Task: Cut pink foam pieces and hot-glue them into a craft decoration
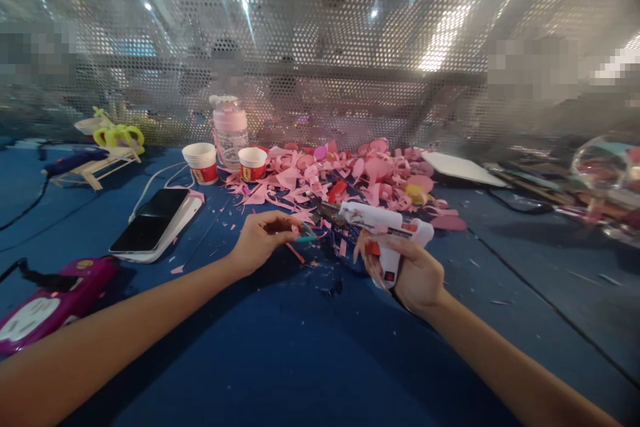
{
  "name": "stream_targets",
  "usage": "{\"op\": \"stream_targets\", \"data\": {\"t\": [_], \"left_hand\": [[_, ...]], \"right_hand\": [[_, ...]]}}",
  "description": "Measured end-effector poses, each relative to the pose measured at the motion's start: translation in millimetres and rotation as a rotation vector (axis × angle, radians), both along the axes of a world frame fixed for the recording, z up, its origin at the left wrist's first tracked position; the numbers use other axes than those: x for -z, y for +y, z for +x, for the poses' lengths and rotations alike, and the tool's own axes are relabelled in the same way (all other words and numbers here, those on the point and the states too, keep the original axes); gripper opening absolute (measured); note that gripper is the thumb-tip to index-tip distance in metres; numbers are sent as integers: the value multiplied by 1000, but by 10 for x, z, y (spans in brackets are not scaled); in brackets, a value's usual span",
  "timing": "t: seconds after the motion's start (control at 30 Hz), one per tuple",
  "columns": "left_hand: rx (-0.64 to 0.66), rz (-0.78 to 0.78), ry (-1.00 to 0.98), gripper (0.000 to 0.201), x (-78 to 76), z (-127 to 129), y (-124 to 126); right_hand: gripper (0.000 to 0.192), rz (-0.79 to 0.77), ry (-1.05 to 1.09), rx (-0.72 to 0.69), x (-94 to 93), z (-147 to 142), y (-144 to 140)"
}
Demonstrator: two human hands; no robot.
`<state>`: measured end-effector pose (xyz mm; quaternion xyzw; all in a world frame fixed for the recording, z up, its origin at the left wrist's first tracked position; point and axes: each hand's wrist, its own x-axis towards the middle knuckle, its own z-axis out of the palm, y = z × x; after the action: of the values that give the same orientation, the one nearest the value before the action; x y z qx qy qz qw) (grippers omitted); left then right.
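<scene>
My left hand point(263, 240) is closed in a pinch on a small teal curved strip point(306, 238), with a bit of pink beside it at the fingertips. My right hand point(417, 273) is wrapped round the grip of a white hot glue gun point(373, 215), fingers near its orange trigger. The gun's nozzle points left, above and to the right of the teal strip, apart from it. Below the nozzle lies a dark blue object point(345, 240), partly hidden by the gun. Beneath my left fingertips a thin pink strip point(295, 253) rests on the blue table point(240, 360).
Behind my hands spreads a heap of pink paper scraps point(380, 170). Left of it stand two paper-cup stacks point(200, 163) and a pink bottle point(230, 130). A phone point(150, 220) and purple device point(95, 280) lie at left. A clear rounded container point(600, 167) is far right.
</scene>
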<state>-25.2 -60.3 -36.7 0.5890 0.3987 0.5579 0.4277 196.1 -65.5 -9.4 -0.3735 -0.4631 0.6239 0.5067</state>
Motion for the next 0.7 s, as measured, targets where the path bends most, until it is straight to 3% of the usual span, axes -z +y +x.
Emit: {"op": "stream_targets", "data": {"t": [0.5,0.7], "left_hand": [[80,-57,-40,21,42,17,18],[114,-112,-139,23,37,39,21]], "right_hand": [[25,79,-131,-36,99,40,-12],[22,129,-197,-119,35,10,-54]]}}
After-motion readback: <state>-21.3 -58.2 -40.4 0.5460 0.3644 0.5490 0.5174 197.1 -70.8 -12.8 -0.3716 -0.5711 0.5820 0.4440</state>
